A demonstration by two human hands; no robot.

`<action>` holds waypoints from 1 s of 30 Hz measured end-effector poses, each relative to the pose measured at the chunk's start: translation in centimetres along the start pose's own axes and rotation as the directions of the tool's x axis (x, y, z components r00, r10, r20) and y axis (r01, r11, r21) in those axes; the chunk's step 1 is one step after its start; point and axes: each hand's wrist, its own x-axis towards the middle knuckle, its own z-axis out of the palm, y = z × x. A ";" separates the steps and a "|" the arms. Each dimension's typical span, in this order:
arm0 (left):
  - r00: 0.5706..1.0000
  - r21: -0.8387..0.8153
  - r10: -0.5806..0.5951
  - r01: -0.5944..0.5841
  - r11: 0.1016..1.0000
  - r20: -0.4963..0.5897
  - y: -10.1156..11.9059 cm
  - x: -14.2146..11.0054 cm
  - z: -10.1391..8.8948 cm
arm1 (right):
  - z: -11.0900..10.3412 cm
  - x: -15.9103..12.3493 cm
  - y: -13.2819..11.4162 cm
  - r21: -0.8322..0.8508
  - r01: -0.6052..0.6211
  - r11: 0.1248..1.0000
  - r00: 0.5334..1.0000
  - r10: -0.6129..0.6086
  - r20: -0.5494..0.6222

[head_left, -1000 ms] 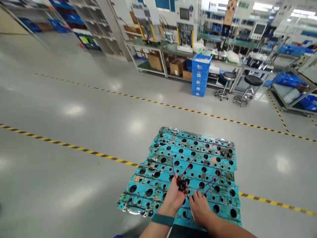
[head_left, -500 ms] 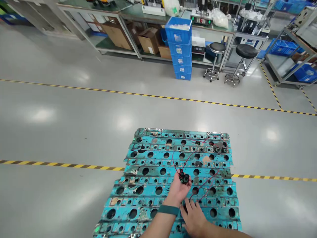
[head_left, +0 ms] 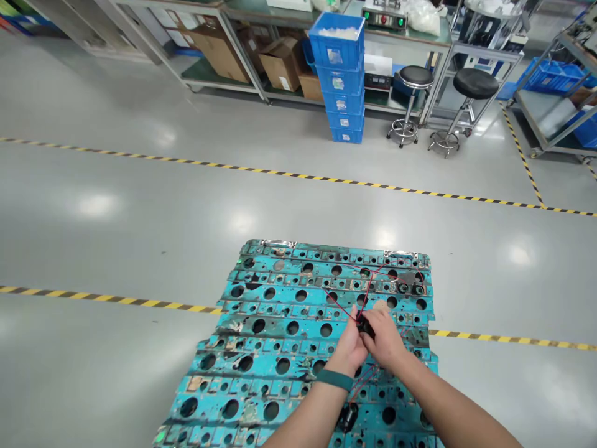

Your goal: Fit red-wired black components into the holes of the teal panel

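Observation:
A worn turquoise fixture plate (head_left: pixel 280 323) full of round holes fills the lower middle of the head view. Above it, both hands meet on a small black round part (head_left: pixel 364 326) with thin red and black wires (head_left: pixel 368 283) that loop toward the plate's far right. My left hand (head_left: pixel 351 345), with a teal band at the wrist, pinches the part from the left. Closing on the same part from the right are the fingers of my right hand (head_left: pixel 385 337). Another small black part (head_left: pixel 346 417) lies on the plate under my left forearm.
Grey floor with yellow-black tape lines (head_left: pixel 280 174) stretches ahead. A stack of blue bins (head_left: pixel 342 81), two black stools (head_left: pixel 413 102), cardboard boxes (head_left: pixel 280 62) under benches and a trolley with blue bins (head_left: pixel 559 93) stand at the far side.
My right hand has lifted off the plate and joined my left hand on the black part. Both hands moved slightly right and farther out. The view has tilted down.

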 end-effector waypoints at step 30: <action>0.994 -0.027 0.062 -0.065 0.998 -0.093 3.5 2.1 -1.7 | -1.6 6.5 6.5 -0.243 -0.405 0.881 0.911 0.365 -0.193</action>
